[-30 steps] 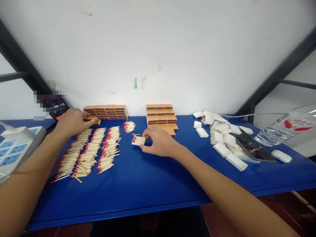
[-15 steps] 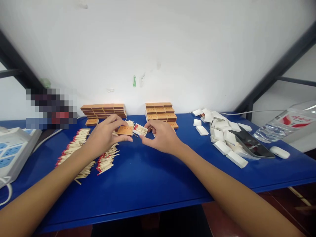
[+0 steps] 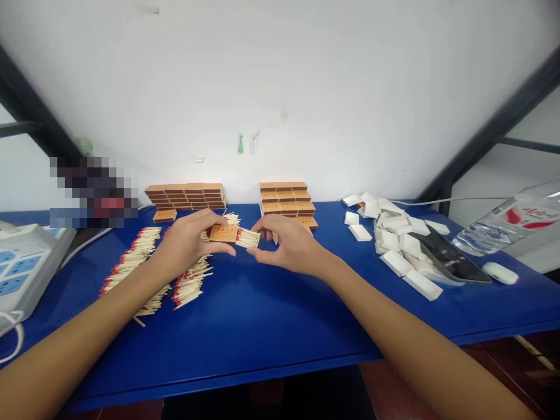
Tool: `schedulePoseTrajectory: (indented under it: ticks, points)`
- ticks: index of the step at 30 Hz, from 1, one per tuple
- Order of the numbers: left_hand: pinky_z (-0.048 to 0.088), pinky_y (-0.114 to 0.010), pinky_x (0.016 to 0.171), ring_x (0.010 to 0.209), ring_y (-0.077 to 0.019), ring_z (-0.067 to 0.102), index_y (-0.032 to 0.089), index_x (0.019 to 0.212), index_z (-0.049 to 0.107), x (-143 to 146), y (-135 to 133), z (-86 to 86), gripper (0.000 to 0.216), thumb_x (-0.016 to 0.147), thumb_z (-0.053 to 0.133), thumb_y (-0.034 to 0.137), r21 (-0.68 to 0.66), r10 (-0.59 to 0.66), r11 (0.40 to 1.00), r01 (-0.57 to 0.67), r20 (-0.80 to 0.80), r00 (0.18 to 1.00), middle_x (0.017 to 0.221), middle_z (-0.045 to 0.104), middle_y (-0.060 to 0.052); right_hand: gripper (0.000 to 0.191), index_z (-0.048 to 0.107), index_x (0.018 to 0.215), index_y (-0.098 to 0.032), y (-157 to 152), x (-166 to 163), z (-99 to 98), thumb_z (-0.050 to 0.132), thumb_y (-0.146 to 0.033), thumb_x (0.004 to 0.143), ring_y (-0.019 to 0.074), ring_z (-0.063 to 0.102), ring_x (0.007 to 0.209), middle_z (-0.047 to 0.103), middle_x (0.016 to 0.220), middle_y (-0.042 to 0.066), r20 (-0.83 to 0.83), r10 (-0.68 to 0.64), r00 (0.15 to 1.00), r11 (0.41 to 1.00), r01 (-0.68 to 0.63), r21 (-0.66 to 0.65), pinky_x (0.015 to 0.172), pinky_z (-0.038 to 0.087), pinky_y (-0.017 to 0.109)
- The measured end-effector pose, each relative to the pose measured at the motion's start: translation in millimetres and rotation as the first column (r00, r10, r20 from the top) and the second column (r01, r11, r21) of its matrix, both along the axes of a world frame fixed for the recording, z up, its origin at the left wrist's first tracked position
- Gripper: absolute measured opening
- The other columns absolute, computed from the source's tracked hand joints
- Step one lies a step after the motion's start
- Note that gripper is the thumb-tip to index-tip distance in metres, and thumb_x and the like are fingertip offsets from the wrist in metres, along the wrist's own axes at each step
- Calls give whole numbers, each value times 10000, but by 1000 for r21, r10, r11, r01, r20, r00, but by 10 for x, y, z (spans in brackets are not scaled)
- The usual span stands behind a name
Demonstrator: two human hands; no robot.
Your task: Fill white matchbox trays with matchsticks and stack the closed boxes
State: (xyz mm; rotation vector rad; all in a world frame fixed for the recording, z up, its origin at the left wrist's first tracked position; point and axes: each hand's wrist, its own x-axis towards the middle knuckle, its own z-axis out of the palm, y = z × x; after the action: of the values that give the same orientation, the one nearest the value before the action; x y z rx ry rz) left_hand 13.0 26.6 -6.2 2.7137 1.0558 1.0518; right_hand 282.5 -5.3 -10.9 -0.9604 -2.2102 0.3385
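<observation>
Fingers (image 3: 222, 248) over blue table (image 3: 280, 315), wall (image 3: 341, 105) behind.

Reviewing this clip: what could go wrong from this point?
1. The left hand holds the orange sleeve and the right hand the match tray, which is only partly inside; a stick could snag on the edge, or matches could spill if the tray tips.
2. The left forearm crosses over the loose match rows, so lowering it might scatter them.
</observation>
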Motion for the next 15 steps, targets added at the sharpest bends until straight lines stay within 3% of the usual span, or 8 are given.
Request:
schedulePoseTrajectory:
  ticks: [4,9,12,15]
  points:
    - [469,-289,685,712,-173,599,202,1004,737,18,-7,8,615,822,717,789,-22,-26,999,26,1,1000,857,707,-33,250,743,1103,-191,22,28,17,794,-309,889,141,584,787,656,882,-3,6,37,999,999,-37,-26,705,416,270]
    - [492,-288,645,690,-179,637,200,980,756,98,-85,0,608,811,733,784,2,-6,1000,6,45,999,827,737,-36,364,764,1159,-194,-1,-84,-42,841,-422,885,138,602,743,723,899,14,-94,-51,994,996,44,-74,708,458,280]
    - [584,-337,797,873,-242,753,220,1099,786,151,-145,-22,644,811,723,792,-21,17,1000,-15,64,998,1041,820,-81,424,760,1222,-202,-16,-146,-74,839,-450,887,139,627,712,759,905,22,-190,-101,977,988,76,-132,710,500,289]
    - [613,-395,927,1051,-298,782,233,1287,764,180,-193,-30,684,863,699,765,-63,40,997,-34,91,995,1222,812,-106,373,761,1256,-220,-28,-166,-85,751,-450,963,165,681,760,783,945,37,-262,-146,954,978,98,-186,743,544,313]
